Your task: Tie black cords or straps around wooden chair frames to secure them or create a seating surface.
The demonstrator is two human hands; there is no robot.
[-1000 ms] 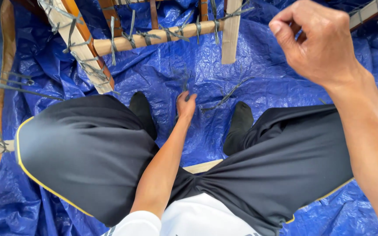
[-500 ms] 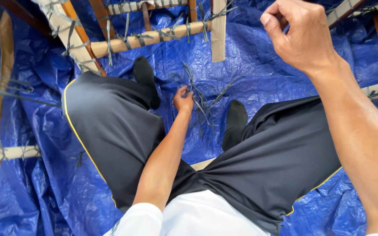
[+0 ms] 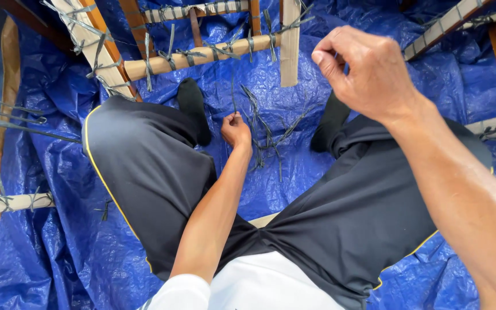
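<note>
Grey-green strips of cane or cord (image 3: pixel 262 129) lie loose on the blue tarp (image 3: pixel 76 241) between the person's knees, and the left hand (image 3: pixel 236 130) is down there with its fingers curled shut around the near end of that bundle. The right hand (image 3: pixel 368 72) is up high and close to the camera, fingers pinched together like it's got a thin strand, but whatever it holds is too fine to make out, so can't say for sure.

What could go wrong, as a guess: the strips are a tangled little heap, so a pull on one could drag the rest along or snag, and a thin strand could slip out of the pinch.

Around that: the person sits cross-legged in black shorts with yellow piping (image 3: pixel 144 172), black socks (image 3: pixel 193 109) either side of the bundle. Just beyond the feet is a wooden chair frame (image 3: pixel 202 54) with old bindings wrapped on its rails, and more frame pieces (image 3: pixel 460 17) off to the right. The knees and that near rail box the strips in pretty tight.
</note>
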